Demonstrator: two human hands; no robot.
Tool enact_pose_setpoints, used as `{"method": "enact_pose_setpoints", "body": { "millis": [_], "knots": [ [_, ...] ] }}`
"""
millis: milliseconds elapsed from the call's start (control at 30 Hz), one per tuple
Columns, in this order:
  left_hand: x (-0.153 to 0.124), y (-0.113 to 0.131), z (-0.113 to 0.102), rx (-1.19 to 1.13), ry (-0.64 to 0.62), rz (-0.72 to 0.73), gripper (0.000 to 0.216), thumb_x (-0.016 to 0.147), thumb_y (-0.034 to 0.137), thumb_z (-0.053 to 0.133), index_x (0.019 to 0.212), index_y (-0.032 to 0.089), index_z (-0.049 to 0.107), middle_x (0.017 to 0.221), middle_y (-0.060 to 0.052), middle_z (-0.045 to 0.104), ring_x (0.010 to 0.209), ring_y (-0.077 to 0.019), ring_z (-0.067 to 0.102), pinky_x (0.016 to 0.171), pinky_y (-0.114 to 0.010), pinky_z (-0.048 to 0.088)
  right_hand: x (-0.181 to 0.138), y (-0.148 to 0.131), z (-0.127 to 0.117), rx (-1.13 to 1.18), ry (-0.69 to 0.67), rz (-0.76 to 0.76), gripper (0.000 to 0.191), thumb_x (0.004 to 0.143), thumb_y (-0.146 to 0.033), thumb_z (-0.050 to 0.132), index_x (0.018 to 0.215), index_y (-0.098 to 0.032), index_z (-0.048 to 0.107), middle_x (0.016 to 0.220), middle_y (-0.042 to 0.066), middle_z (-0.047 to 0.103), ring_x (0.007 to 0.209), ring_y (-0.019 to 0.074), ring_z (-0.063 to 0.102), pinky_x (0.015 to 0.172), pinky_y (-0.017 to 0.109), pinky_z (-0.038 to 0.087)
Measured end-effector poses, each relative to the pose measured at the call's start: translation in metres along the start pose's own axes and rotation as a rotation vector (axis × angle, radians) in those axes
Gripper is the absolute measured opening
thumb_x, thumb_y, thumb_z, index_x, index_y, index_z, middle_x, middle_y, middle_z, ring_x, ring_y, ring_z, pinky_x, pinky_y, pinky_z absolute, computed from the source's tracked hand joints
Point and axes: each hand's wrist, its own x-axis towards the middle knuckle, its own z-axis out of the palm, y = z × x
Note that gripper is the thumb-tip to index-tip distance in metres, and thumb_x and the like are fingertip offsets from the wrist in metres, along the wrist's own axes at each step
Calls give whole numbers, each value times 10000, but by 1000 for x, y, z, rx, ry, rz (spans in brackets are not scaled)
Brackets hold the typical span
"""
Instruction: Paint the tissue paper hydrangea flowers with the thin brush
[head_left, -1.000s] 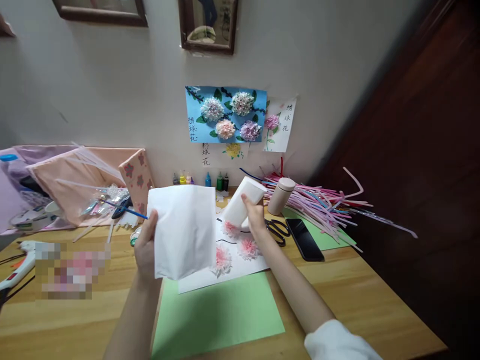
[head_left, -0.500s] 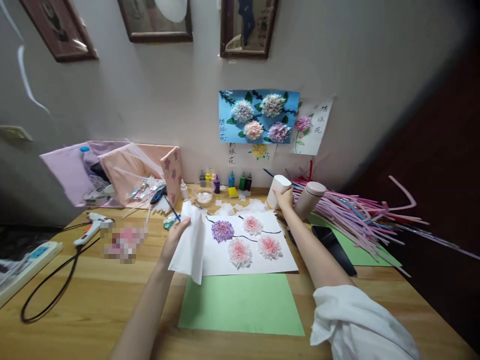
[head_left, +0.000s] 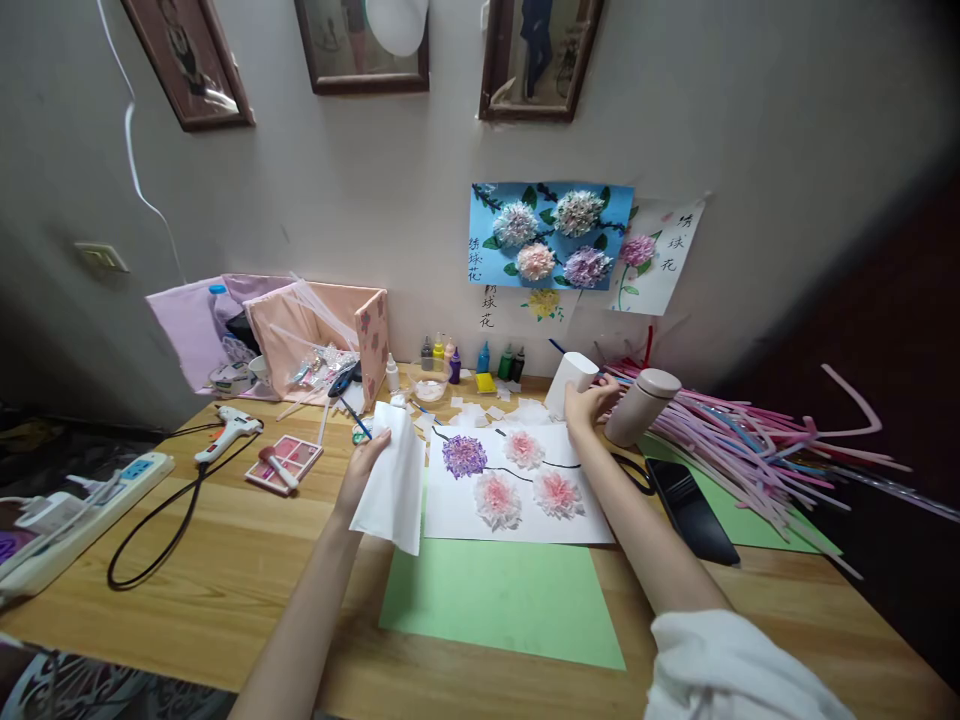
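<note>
My left hand [head_left: 366,462] is closed on a folded white tissue [head_left: 394,480] that hangs down over the left edge of the flower picture [head_left: 450,522]. A thin blue stick [head_left: 356,418] sticks up from the same hand; its kind cannot be told. Beside a white container with rounded sides [head_left: 568,385], my right hand [head_left: 589,405] has its fingers apart, pointing towards a beige tumbler [head_left: 643,408]. Whether it still touches the container is unclear. The picture bears one purple and several pink paper blossoms with dark stems, over a green sheet [head_left: 502,600].
Paint bottles [head_left: 484,358], a clear bowl [head_left: 430,382] and white paper scraps [head_left: 469,415] line the back. At right are pipe cleaners [head_left: 742,430] and a phone [head_left: 691,510]. Leftward lie a makeup palette [head_left: 300,452], a glue gun [head_left: 229,432] and a power strip [head_left: 97,520].
The view has swung left, so things appear shifted right. My right hand's fingers have spread away from the white container's side. The left hand still holds the tissue and the blue stick.
</note>
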Motion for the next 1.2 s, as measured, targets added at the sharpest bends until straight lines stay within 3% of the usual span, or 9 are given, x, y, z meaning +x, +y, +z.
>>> {"method": "enact_pose_setpoints", "body": {
  "millis": [100,167,233,367,500,633,733,933,1200],
  "knots": [
    [-5,-2,-5,-24,24,-19,248,575,248,797,715,158,614,602,19,644,538,-148,622,498,-210,475,-72,-8,5,156,-217,53,485,840,-293,453,1272,-212,247,1395,148,351,1297,227,373,1012,411,388],
    [-7,-5,-14,-22,53,-44,231,607,254,775,747,160,616,625,11,650,577,-162,639,519,-219,486,-131,-5,9,240,-498,114,407,799,-365,542,1156,-224,405,1170,96,565,1066,210,577,863,361,506],
    [-7,-6,-28,41,84,-49,246,616,283,766,762,152,618,632,-2,651,604,-177,646,543,-236,494,-184,2,14,294,-783,202,390,739,-410,630,1049,-210,506,912,66,659,829,210,658,704,356,551],
    [8,-4,-67,522,31,138,375,623,492,717,724,149,604,658,-34,651,631,-205,633,573,-272,484,-241,16,32,362,-1126,325,419,614,-399,759,918,-187,562,717,38,686,641,200,669,572,326,530],
    [28,1,-102,759,100,196,350,551,423,776,694,153,605,679,-53,638,700,-239,607,618,-289,459,-251,26,62,384,-1140,362,483,575,-315,769,945,-207,477,687,-14,682,600,173,643,560,295,487],
    [27,-3,-120,952,232,344,179,686,314,684,716,197,552,758,-52,584,872,-261,565,802,-339,437,-259,34,78,350,-1090,305,454,601,-241,722,967,-211,455,615,-61,629,551,144,572,534,261,413],
    [9,-20,-123,1062,203,393,61,783,204,533,765,194,591,807,-64,556,886,-247,552,883,-364,412,-266,36,75,332,-1057,244,409,631,-229,681,983,-201,475,550,-91,557,523,130,512,538,253,376],
    [-17,-66,-116,1208,213,422,256,817,128,421,934,134,648,907,-103,514,858,-252,545,873,-415,425,-270,38,67,342,-1004,223,353,683,-251,616,1010,-204,492,617,-81,554,575,127,515,595,259,390],
    [-16,-77,-115,1160,232,442,283,832,172,460,985,152,697,923,-103,559,889,-252,561,906,-414,431,-264,36,72,470,-1073,366,272,729,-444,583,828,-195,630,883,40,668,791,160,636,788,328,491]
  ]
}}
